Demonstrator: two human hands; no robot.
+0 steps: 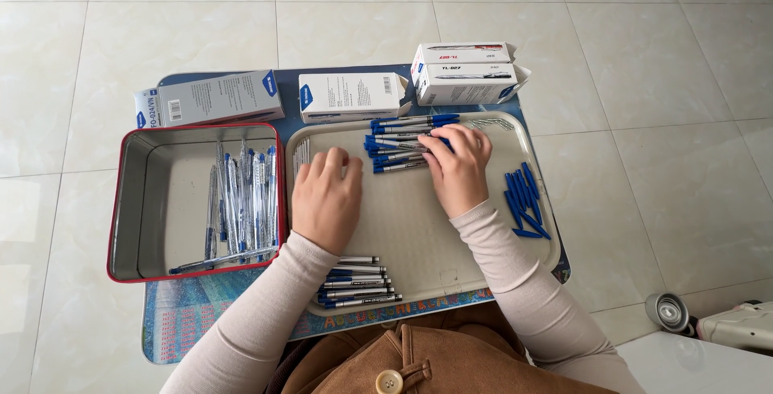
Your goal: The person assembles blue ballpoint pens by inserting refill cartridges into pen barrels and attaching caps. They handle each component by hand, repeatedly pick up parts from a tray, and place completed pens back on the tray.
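Observation:
A beige tray point(419, 233) lies on a small blue table. My left hand point(326, 197) rests palm down on the tray's left half, fingers spread, next to a thin bunch of refills point(300, 155). My right hand point(457, 167) lies over a loose pile of blue-capped pens point(398, 143) at the tray's far side, fingertips touching them. A row of pens without caps point(358, 283) lies at the tray's near edge. Several blue pen caps point(525, 201) are heaped at the tray's right.
A red-rimmed metal tin point(129, 201) at the left holds several pens point(241, 201). Three cardboard pen boxes stand along the table's far edge: grey point(209, 98), white point(350, 96), and white stacked point(465, 72). Tiled floor surrounds the table. A small device point(667, 311) sits at lower right.

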